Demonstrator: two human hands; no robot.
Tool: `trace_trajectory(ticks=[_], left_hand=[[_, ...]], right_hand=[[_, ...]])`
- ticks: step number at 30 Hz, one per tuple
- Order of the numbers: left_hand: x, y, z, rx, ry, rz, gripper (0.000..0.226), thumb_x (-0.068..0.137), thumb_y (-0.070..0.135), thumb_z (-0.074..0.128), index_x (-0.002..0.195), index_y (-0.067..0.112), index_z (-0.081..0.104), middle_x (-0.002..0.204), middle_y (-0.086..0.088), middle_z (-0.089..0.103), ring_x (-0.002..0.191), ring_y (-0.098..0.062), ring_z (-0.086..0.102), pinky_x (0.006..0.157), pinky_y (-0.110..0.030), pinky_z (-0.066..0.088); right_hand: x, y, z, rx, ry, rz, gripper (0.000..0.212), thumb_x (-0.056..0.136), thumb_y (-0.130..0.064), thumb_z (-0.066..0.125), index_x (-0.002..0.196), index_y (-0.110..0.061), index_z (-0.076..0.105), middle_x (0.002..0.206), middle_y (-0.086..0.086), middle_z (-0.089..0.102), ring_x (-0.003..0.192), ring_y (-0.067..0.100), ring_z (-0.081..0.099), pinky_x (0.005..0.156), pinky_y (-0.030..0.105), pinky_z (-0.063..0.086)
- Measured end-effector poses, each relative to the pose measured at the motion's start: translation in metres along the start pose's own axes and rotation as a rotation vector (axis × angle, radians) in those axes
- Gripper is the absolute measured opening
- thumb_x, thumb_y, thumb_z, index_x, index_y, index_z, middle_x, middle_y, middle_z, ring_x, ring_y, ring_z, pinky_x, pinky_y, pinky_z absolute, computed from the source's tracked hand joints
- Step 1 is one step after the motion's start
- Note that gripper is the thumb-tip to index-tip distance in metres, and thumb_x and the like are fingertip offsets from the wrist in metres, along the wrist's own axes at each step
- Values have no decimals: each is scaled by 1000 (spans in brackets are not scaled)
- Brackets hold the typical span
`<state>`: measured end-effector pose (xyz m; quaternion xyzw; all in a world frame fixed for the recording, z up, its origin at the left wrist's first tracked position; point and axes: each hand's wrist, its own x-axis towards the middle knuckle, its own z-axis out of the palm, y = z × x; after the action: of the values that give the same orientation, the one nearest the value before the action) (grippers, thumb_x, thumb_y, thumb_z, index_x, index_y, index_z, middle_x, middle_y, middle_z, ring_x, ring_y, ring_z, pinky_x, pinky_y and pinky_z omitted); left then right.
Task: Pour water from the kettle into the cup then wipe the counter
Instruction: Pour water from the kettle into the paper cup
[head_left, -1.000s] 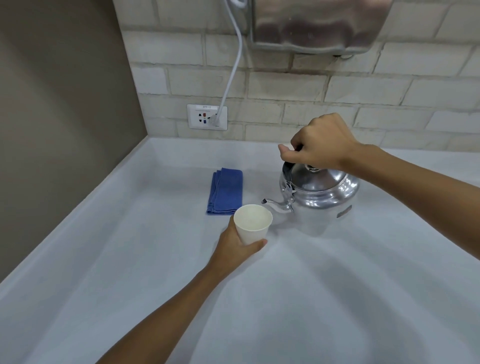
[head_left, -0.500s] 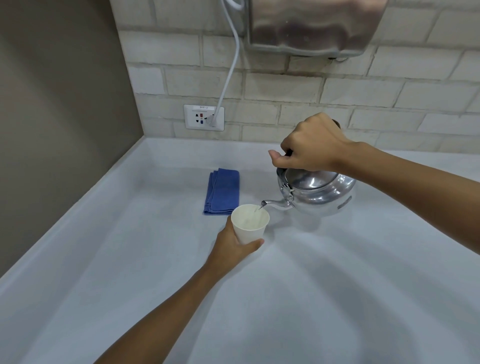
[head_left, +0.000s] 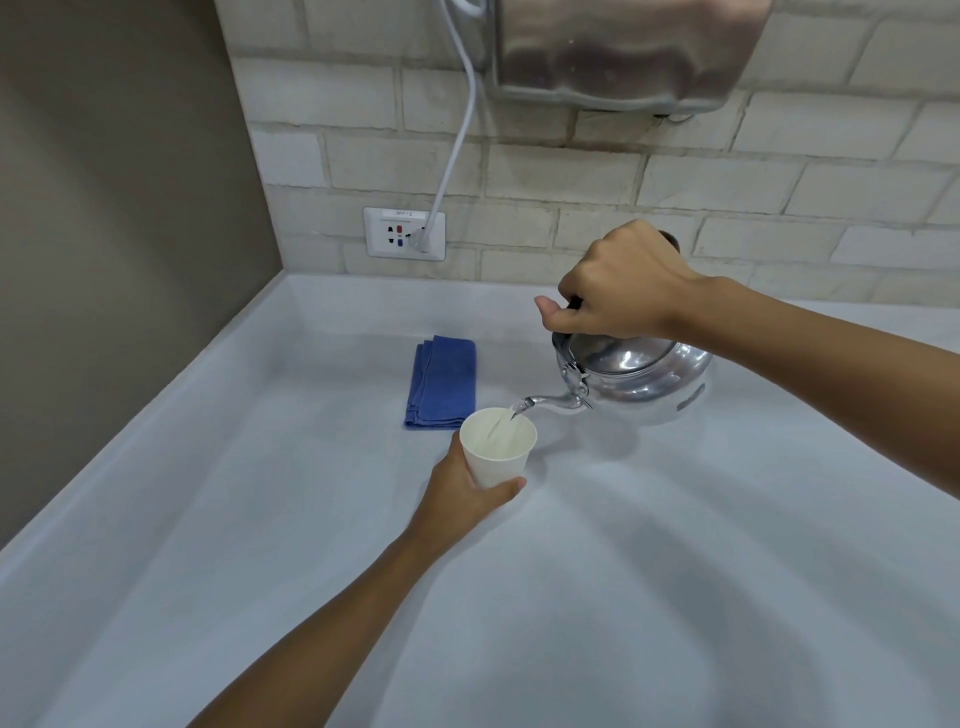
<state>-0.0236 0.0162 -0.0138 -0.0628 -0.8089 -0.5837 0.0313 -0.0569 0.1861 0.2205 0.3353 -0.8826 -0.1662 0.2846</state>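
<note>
The kettle (head_left: 636, 382), level a second ago, now tips in the right hand (head_left: 618, 288), whose grip wraps its handle; water runs into the cup (head_left: 497, 448), pinched by the left hand (head_left: 460, 491) mid-desk. Wiping waits.

A polished, mirror-bright metal body is being shown by the kettle (head_left: 639, 382) at centre right. The cup (head_left: 497, 447) is being seen as matt white paper. Soft blue cloth is being displayed by the folded towel (head_left: 442, 382) at centre. The counter (head_left: 571, 597) is appearing smooth and faintly satin. Rough, matt pale brick (head_left: 727, 176) is being presented above, beneath a brushed metal housing (head_left: 623, 47); glossy plastic is being shown by the socket plate (head_left: 404, 234).
</note>
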Motion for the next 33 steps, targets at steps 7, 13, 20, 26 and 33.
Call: trace_trajectory(ticks=[7, 13, 20, 26, 33], left_hand=[[0, 0, 0, -11, -4, -1, 76, 62, 41, 81, 126, 32, 39, 116, 12, 55, 105, -7, 53, 72, -6, 40], [0, 0, 0, -17, -4, -9, 77, 61, 43, 80, 125, 33, 39, 117, 11, 56, 105, -9, 53, 76, -12, 41], [0, 0, 0, -26, -11, -7, 76, 61, 42, 81, 125, 33, 39, 116, 12, 56, 105, -8, 53, 76, -11, 41], [0, 1, 0, -33, -14, -11, 76, 61, 42, 81, 124, 35, 38, 117, 11, 55, 105, -8, 53, 76, -11, 41], [0, 0, 0, -30, -13, -14, 78, 61, 42, 81, 125, 32, 38, 118, 9, 56, 106, -11, 53, 79, -18, 42]], right_hand=[[-1, 1, -2, -17, -19, -3, 53, 83, -29, 54, 39, -8, 32, 36, 4, 16, 39, 19, 16, 50, 17, 9], [1, 2, -4, -18, -42, -14, 53, 85, -29, 51, 41, -6, 32, 37, 1, 10, 40, 20, 18, 49, 19, 9], [3, 3, -5, -24, -54, -22, 54, 86, -30, 50, 41, -6, 32, 37, 1, 10, 41, 19, 17, 48, 20, 9], [3, 2, -7, -28, -69, -25, 54, 86, -31, 49, 42, -6, 32, 37, 1, 12, 40, 16, 12, 48, 20, 9], [5, 3, -11, -34, -83, -25, 53, 86, -32, 49, 43, -5, 33, 37, 1, 11, 39, 16, 13, 48, 21, 10]])
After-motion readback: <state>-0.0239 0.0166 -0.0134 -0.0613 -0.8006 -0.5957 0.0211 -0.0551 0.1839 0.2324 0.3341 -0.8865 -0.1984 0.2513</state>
